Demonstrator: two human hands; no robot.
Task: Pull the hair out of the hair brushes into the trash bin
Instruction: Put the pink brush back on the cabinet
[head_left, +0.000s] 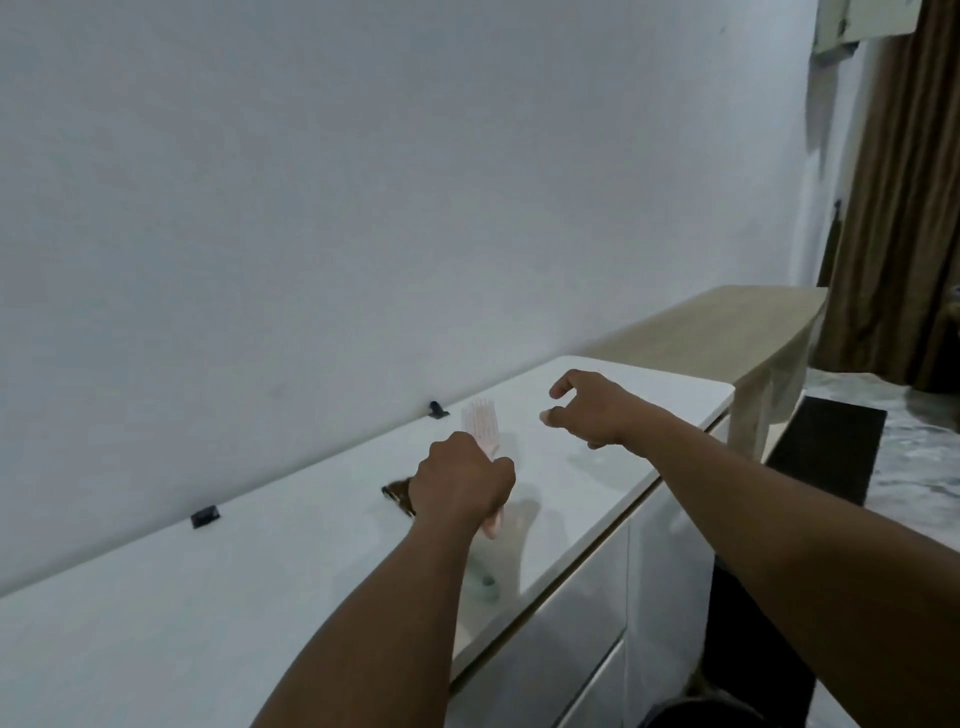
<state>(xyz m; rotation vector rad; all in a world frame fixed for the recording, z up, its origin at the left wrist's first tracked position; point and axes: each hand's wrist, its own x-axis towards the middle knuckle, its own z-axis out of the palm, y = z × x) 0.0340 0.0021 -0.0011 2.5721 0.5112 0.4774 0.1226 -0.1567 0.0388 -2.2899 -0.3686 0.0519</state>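
My left hand (460, 480) is closed in a fist round the handle of the pink brush (480, 426), head tilted up over the white bench (208, 597). My right hand (587, 410) hovers just beside the bristles, half open, thumb and fingers curled, holding nothing. A second, brown brush (397, 493) lies on the bench, partly hidden behind my left hand. The risk I see: I cannot spot a trash bin for certain; a dark rounded shape (701, 714) at the bottom edge may be it. If I pull hair here, it could drop on the bench or floor. The frame is blurred, so I cannot tell whether any hair sits in the bristles.
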